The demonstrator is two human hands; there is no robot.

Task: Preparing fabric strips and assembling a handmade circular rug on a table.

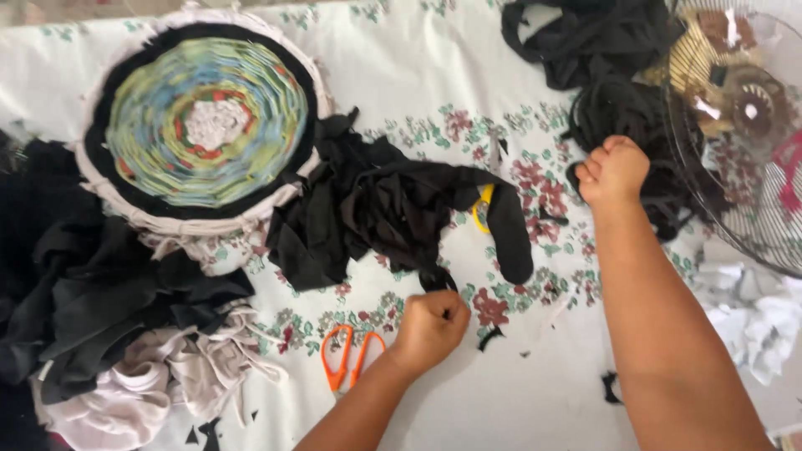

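Note:
My left hand [430,326] is closed on the end of a black fabric strip [434,280] that trails from a heap of black cloth scraps [376,205] in the middle of the floral sheet. My right hand [614,171] is a closed fist farther away, at the edge of another black fabric pile [626,117]; what it grips is hidden inside the fist. Orange-handled scissors [351,359] lie just left of my left wrist. A yellow-handled tool [482,207] peeks out from under the black scraps.
A round woven rug on a white hoop [200,125] lies at the upper left. Dark and pale cloth piles [109,334] fill the left side. A wire fan guard [743,125] with scraps sits at the right. White rags [752,317] lie below it.

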